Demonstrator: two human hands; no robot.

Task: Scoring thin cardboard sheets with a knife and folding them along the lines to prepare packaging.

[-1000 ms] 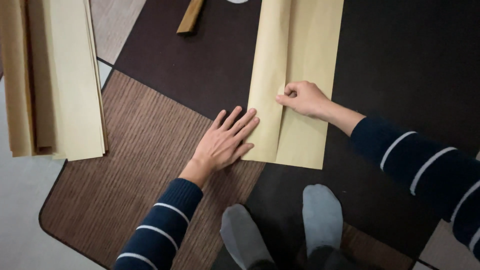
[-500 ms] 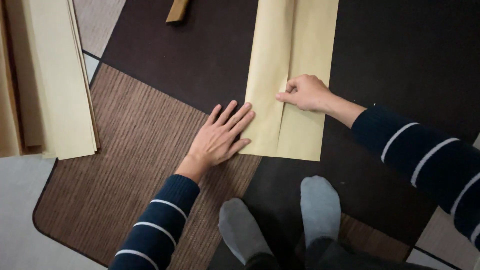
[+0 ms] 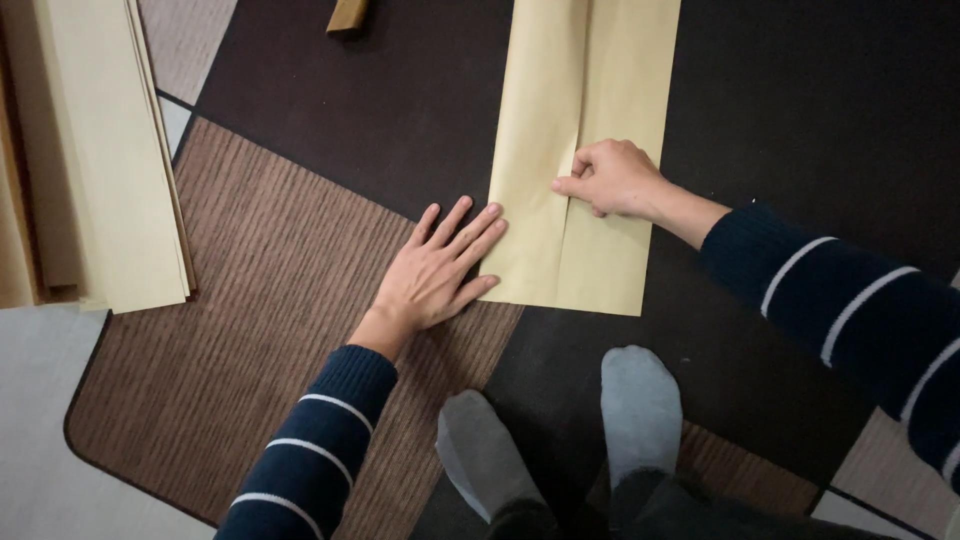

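A long tan paper sheet (image 3: 600, 90), folded lengthwise, lies on a dark patterned rug (image 3: 380, 110). My left hand (image 3: 440, 268) rests flat with fingers spread, its fingertips on the sheet's left edge near the bottom corner. My right hand (image 3: 612, 176) is curled into a loose fist and presses its fingertips on the folded flap's edge at the middle of the sheet. Both arms wear dark sleeves with white stripes.
A stack of similar tan folded sheets (image 3: 100, 150) lies at the left, partly on the rug. A small wooden block (image 3: 347, 15) sits at the top edge. My two feet in grey socks (image 3: 560, 430) are just below the sheet. Pale floor (image 3: 40, 450) shows at lower left.
My right hand has slid slightly down along the fold line. The left hand has stayed flat on the sheet's edge. The view has shifted a little.
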